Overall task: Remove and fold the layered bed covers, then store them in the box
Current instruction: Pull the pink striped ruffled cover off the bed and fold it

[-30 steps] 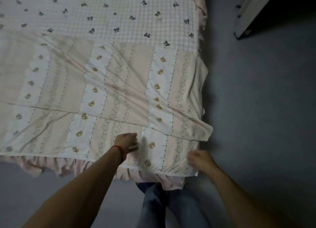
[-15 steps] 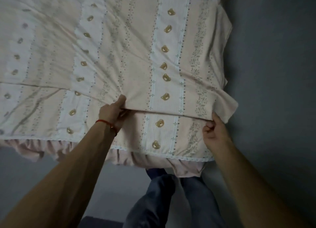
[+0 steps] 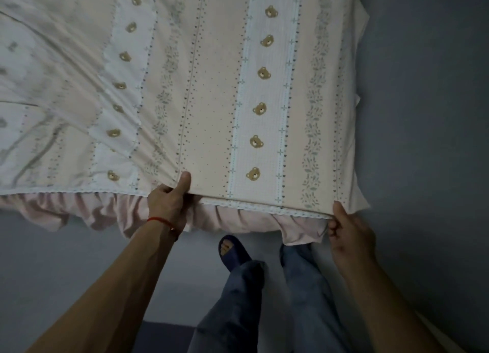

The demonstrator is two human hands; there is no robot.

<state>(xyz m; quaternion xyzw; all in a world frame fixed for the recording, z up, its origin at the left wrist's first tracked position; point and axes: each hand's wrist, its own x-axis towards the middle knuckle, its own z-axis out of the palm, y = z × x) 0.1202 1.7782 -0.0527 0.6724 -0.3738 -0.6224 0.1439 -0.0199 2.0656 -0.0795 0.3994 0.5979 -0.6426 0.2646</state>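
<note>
A pink and white striped bed cover with small bear faces lies spread over the bed, its folded upper layer drawn down to the near edge. My left hand pinches that folded edge, thumb on top, a red string on the wrist. My right hand grips the same edge at its right corner. Below the edge a pink ruffled bed skirt hangs down. No box is in view.
Grey floor runs along the right side of the bed and under its near edge. My legs in blue trousers and a dark slipper stand close against the bed.
Both hands took hold of the upper layer's edge and pulled it toward me, down to the bed's near edge. The view has dropped closer to the cover.
</note>
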